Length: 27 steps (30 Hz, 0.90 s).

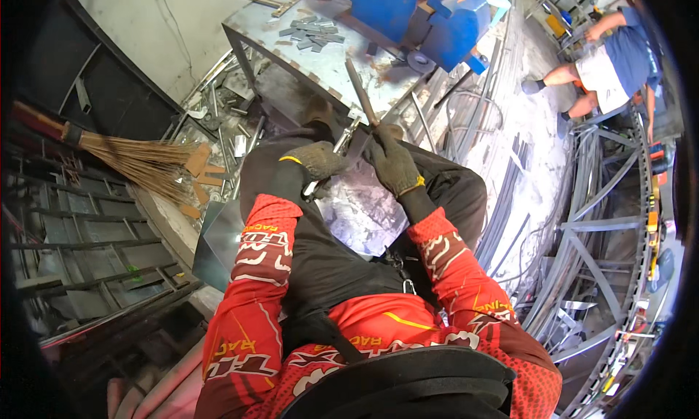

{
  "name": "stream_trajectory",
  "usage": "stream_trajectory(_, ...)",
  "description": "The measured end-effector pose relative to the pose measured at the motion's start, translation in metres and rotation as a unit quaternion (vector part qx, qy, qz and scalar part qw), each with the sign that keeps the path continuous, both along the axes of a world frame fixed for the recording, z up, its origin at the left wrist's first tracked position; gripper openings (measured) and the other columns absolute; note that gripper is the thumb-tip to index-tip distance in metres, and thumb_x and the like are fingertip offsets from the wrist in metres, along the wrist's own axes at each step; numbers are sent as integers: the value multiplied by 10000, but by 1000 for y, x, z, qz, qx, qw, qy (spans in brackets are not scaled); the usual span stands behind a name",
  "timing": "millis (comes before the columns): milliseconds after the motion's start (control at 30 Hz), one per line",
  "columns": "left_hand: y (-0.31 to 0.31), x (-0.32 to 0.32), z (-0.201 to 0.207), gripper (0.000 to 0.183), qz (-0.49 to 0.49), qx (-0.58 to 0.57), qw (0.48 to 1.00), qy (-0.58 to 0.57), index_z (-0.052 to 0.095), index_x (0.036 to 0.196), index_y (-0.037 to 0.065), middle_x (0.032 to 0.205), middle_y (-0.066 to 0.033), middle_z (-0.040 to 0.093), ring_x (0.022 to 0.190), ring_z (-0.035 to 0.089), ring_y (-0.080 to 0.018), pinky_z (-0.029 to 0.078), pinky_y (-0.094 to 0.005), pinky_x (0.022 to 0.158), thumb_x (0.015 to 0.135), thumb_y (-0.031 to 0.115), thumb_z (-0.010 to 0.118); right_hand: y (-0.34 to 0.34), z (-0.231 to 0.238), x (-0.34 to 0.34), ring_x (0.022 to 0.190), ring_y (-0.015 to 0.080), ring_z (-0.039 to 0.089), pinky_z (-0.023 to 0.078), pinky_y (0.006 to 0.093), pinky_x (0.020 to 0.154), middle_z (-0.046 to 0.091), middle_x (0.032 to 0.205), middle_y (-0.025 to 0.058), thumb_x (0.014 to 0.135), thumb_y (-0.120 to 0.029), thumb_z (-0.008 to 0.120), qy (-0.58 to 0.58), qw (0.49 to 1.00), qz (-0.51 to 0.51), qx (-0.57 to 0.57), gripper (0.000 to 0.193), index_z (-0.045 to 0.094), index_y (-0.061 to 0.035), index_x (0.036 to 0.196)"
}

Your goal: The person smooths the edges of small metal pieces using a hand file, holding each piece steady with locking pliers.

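Observation:
My left hand [321, 161], in a grey knit glove with a yellow cuff edge, is closed between my knees. A narrow shiny metal piece [349, 133] sticks out beyond its fingers; I cannot make out its kind. My right hand [393, 164], gloved the same way, is wrapped round the near end of a long brownish-grey bar [360, 91]. The bar points away from me, over the edge of a metal-topped table [364, 75]. Small flat grey metal pieces [313, 33] lie in a loose pile on that table.
A blue machine [444, 26] stands on the table's right side. Scrap metal litters the floor at left, beside a stick broom [135, 157]. Long steel bars [506, 193] and a steel frame [597, 237] lie at right. Another person [619, 62] is at the far right.

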<state>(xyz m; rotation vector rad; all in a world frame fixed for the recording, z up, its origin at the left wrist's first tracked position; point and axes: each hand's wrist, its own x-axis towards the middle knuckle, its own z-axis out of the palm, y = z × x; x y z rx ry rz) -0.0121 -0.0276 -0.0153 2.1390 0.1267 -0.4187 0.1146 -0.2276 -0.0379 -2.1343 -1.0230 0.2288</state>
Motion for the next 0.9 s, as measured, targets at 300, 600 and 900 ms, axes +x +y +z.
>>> stream_trajectory(300, 2, -13, 5, 424, 44, -72, 995, 49, 683, 1010, 31, 628, -81, 574, 456, 542, -190, 475, -379, 431, 956, 452, 674, -58, 10, -61, 943, 516, 678, 549, 561, 804, 704, 1097, 303, 1008, -248, 515, 70, 996, -35, -31, 572, 389, -176, 1561)
stream_trajectory(600, -1, -14, 19, 498, 72, -53, 995, 51, 657, 945, 14, 627, -100, 609, 481, 564, -205, 462, -401, 459, 946, 511, 687, -8, 17, 8, 1008, 549, 649, 531, 539, 875, 686, 1073, 339, 1026, -293, 512, 55, 996, -11, 73, 531, 424, -164, 1533)
stream_trajectory(900, 1, -14, 12, 507, 15, 38, 999, -32, 680, 944, 5, 691, -127, 651, 549, 621, -209, 486, -395, 478, 968, 511, 650, -43, -6, -44, 814, 549, 664, 519, 610, 717, 695, 883, 317, 1021, -297, 535, 48, 999, -25, 2, 605, 325, -204, 1581)
